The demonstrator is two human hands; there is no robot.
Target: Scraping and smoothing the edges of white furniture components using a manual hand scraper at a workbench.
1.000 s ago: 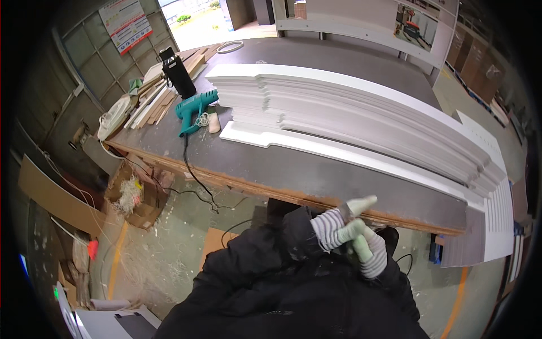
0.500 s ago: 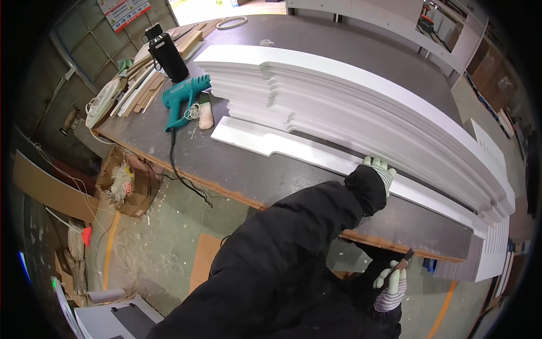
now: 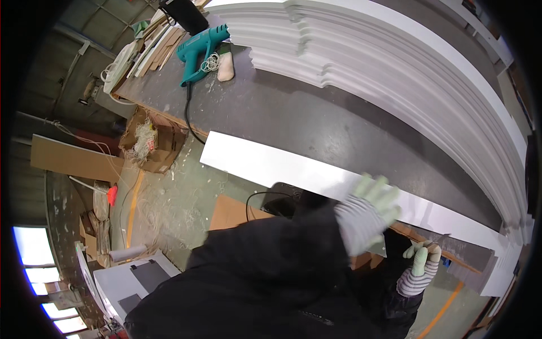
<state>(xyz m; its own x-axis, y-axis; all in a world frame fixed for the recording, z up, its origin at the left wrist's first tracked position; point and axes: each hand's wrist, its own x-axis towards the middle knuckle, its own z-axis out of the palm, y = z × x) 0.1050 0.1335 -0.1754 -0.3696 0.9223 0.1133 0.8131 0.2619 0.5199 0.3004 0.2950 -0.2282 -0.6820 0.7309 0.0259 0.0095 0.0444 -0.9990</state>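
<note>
A long white board (image 3: 271, 163) lies along the table's front edge, its left end jutting past the edge. Over the middle of it is my left hand (image 3: 370, 209), in a striped glove with pale green fingers. That hand is slightly blurred, its fingers spread, holding nothing; whether it touches the board I cannot tell. Lower right, near the table edge, my right hand (image 3: 420, 265), gloved alike, is closed round a small thin tool (image 3: 441, 237). Most of the tool is hidden or blurred. Behind the board stands a tall stack of white boards (image 3: 384, 73) with notched edges.
On the dark table (image 3: 316, 127) a teal heat gun (image 3: 197, 53) lies at the left, beside a pale block (image 3: 226, 66). A black bottle (image 3: 186, 16) and wood strips (image 3: 161, 48) sit behind it. A cardboard box (image 3: 161, 144) of stringy scrap stands on the floor.
The white board has come away from the stack, toward me and over the front edge. My left hand has moved nearer and opened out. The view has tilted down; the right hand still holds the tool.
</note>
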